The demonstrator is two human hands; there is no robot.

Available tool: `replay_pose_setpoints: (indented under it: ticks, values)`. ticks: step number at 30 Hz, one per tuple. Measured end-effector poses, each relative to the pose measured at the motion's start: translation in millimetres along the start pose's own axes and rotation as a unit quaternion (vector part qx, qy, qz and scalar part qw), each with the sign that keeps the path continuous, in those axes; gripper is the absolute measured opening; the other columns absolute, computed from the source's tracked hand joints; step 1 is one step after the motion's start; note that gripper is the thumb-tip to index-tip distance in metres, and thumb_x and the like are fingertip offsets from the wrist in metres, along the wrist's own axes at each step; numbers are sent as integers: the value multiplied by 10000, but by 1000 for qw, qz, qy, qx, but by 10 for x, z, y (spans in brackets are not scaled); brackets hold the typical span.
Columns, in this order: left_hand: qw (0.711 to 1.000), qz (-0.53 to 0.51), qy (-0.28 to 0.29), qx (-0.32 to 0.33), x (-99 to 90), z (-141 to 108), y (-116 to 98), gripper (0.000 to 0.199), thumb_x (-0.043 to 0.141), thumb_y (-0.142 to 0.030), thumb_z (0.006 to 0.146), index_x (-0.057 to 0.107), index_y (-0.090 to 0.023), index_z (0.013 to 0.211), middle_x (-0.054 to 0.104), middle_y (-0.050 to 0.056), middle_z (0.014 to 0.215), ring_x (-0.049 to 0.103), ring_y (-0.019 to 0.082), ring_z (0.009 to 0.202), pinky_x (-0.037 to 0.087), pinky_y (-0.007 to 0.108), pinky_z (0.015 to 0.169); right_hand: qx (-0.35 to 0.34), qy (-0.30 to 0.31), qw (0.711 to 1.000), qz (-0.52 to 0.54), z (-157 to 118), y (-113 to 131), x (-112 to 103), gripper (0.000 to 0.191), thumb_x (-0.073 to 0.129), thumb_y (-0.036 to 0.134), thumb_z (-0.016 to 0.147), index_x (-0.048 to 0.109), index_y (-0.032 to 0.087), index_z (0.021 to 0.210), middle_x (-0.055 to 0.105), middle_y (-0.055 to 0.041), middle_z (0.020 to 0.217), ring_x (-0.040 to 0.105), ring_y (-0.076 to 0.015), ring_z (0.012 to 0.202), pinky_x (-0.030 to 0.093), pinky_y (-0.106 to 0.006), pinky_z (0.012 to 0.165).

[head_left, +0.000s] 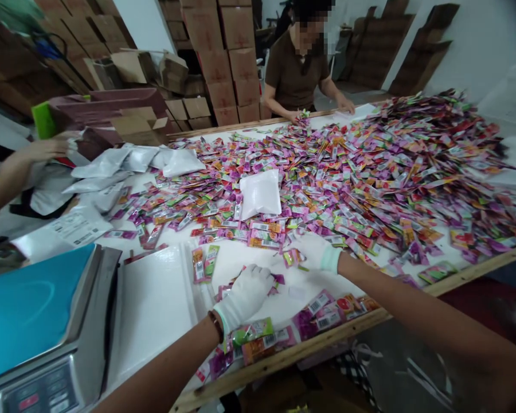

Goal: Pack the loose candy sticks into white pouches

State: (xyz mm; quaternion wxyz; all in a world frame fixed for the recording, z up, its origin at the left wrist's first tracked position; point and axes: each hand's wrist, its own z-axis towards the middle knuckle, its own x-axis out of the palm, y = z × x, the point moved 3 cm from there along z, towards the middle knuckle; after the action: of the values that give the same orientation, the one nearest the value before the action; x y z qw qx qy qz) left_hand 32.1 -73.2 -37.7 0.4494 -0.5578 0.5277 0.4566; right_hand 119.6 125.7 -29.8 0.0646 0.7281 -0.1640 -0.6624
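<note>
My left hand, in a white glove with a green cuff, is closed over several small colourful packets on the white table, near its front edge. To its right, my right hand, gloved the same way, has its fingers around a few small packets. A white pouch rests on the spread of packets beyond my hands. Just left of my left hand lie two packets, an orange one and a green one, next to a stack of flat white bags.
A scale with a blue top stands at the left front. White filled bags lie behind it, near another person's arm. Across the table a person handles packets. A large packet heap covers the right side.
</note>
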Motion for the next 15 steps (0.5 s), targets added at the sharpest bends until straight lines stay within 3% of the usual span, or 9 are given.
replay_pose_setpoints:
  ticks: [3, 6, 8, 11, 13, 15]
  values:
    - [997, -57, -18, -50, 19, -132, -27, 269, 509, -93, 864, 646, -149, 1089, 681, 129, 1044, 628, 268, 954, 484, 443, 891, 65, -32, 994, 80, 271, 96, -31, 217, 649, 282, 774, 683, 191, 968, 706, -57, 858, 610, -195, 727, 403, -277, 674]
    - [956, -229, -103, -152, -95, -227, 34, 266, 600, -145, 791, 654, -166, 1050, 714, 96, 1017, 655, 242, 912, 515, 402, 868, 77, -47, 994, 67, 596, 251, -53, 263, 605, 329, 819, 655, 192, 1039, 724, -75, 973, 651, -214, 829, 429, -275, 704]
    - [886, -362, -174, -234, -185, -284, 102, 182, 611, -178, 751, 655, -183, 927, 722, 49, 907, 665, 210, 835, 543, 352, 798, 89, -31, 995, 20, 762, 348, -30, 294, 601, 349, 819, 662, 182, 1053, 722, -112, 1035, 664, -261, 905, 451, -320, 759]
    - [745, -503, -266, -347, -241, -376, 178, 106, 593, -236, 726, 623, -194, 819, 687, 4, 757, 659, 184, 739, 562, 316, 693, 109, -15, 994, -19, 862, 487, 56, 299, 624, 341, 794, 686, 150, 1016, 711, -167, 1041, 661, -324, 938, 454, -411, 820]
    - [660, -566, -304, -389, -211, -434, 187, 158, 602, -298, 730, 623, -192, 845, 679, -4, 735, 660, 183, 718, 568, 312, 658, 96, -26, 995, -31, 835, 590, 124, 342, 635, 299, 779, 677, 161, 1088, 685, -167, 1123, 630, -336, 1023, 437, -437, 867]
    - [602, -616, -317, -397, -149, -480, 170, 235, 620, -353, 735, 636, -186, 899, 690, -1, 754, 674, 190, 737, 577, 316, 659, 48, -46, 996, -63, 753, 691, 170, 435, 639, 263, 771, 637, 182, 1198, 632, -155, 1244, 576, -334, 1115, 417, -437, 901]
